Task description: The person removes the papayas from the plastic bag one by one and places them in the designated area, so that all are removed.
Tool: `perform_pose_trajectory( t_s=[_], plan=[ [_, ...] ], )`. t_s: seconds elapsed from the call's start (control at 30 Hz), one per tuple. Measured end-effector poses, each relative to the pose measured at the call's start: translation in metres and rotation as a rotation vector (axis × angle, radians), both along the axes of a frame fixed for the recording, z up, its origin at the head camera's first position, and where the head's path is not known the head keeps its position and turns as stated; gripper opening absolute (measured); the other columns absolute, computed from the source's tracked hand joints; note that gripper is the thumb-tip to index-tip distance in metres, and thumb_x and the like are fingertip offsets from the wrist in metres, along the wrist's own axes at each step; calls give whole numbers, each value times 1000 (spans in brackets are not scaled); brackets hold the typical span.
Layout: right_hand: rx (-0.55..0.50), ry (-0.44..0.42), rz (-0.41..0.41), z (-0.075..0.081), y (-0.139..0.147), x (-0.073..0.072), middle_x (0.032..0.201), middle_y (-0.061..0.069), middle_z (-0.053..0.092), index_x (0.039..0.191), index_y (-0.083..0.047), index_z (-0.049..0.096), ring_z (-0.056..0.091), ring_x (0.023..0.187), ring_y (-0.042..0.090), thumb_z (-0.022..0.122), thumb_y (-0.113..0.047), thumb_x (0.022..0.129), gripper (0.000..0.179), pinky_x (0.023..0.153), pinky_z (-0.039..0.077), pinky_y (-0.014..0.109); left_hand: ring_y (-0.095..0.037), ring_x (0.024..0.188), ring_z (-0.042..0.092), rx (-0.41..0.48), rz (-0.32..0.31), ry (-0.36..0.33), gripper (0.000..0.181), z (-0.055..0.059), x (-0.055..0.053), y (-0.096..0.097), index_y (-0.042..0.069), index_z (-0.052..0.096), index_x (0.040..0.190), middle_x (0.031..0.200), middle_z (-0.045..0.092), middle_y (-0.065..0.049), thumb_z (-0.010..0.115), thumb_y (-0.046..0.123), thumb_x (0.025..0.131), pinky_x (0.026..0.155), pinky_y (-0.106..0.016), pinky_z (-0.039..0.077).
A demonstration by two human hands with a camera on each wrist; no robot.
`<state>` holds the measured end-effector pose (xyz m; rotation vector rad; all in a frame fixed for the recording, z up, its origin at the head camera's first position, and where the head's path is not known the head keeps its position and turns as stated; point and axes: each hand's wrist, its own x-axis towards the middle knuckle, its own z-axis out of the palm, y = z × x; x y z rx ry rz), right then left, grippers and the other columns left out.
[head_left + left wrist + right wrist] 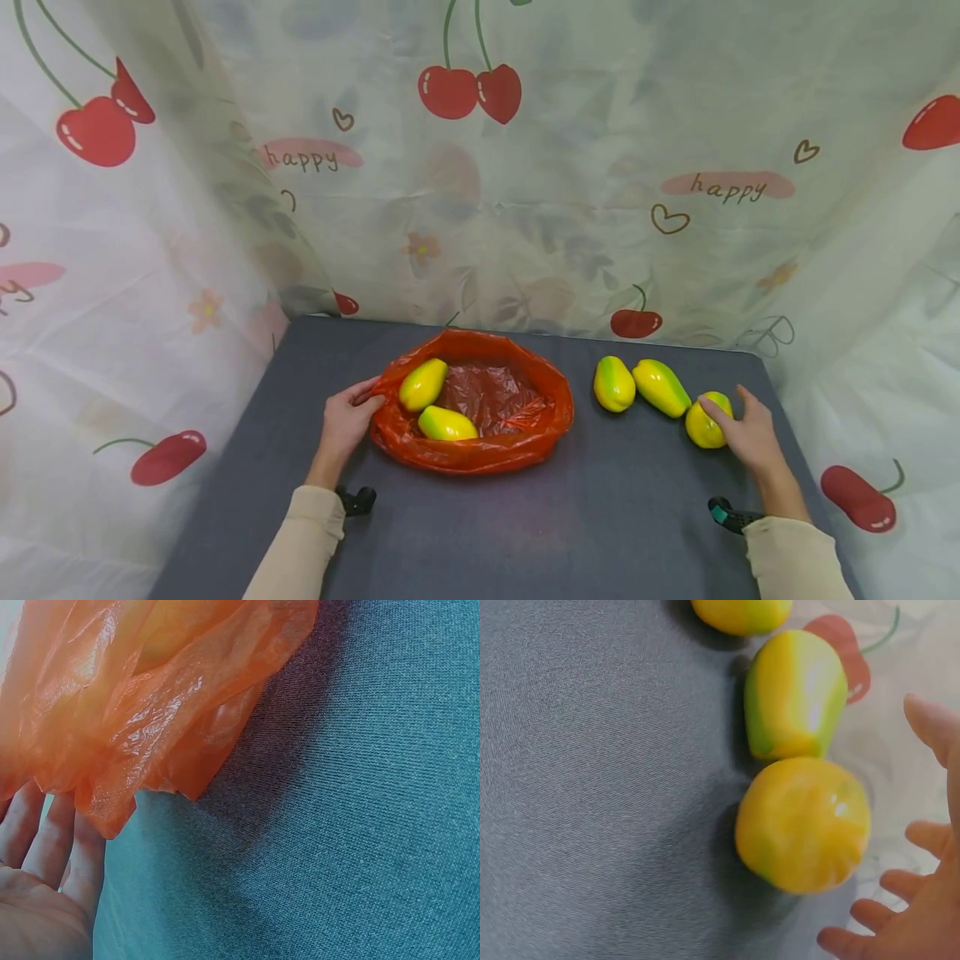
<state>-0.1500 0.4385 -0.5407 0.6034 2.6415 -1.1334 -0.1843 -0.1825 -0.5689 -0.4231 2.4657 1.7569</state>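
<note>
A red plastic bag (472, 454) lies on the table with its mouth spread wide. Inside it, at the left, are two glossy yellow-green papayas, one (423, 384) behind the other (447, 423). My left hand (347, 423) pinches the bag's left rim between thumb and fingers; in the left wrist view the plastic covers its fingertips. On the right, three more papayas form a slanting row: the left one (614, 384), the middle one (661, 388) and the right one (705, 423). My right hand (752, 433) is beside the right papaya, fingers spread and thumb overlapping it in the head view.
The dark grey table (585, 517) extends in front of the bag and between the hands. White curtains printed with cherries (468, 92) hang behind the table and along both sides. Black straps with small devices show at the left wrist (358, 501) and right wrist (731, 515).
</note>
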Motion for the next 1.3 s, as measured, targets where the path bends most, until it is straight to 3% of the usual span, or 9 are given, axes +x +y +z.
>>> perform_pose_trajectory(
  t_s=[0.37,0.63,0.93,1.3],
  plan=[
    [243,91,176,28,-34,2,162,41,-15,162,1,-5,0,140,74,41,-70,98,106,108,6,86,-26,126,66,-27,-7,11,43,0,0,0,15,64,139,137,68,-12,66,28,98,106,-41,54],
    [363,152,263,38,-62,-2,165,36,-14,164,-5,1,-4,145,69,42,-75,95,105,108,-4,87,-26,128,64,-8,-12,-1,44,-2,1,1,15,63,141,140,66,-12,66,27,99,108,-44,52],
    [444,198,350,45,-94,-6,168,30,-9,165,-12,7,-1,149,65,48,-77,92,106,110,-5,86,-27,127,65,-5,-3,-10,44,-2,3,1,14,63,140,139,66,-12,66,27,98,108,-45,52],
    [516,218,484,44,-138,-14,171,24,-4,166,-20,12,0,152,61,47,-81,89,104,114,-2,84,-26,125,66,-10,1,6,43,-5,0,1,14,65,138,137,68,-11,67,26,97,107,-43,54]
  ],
)
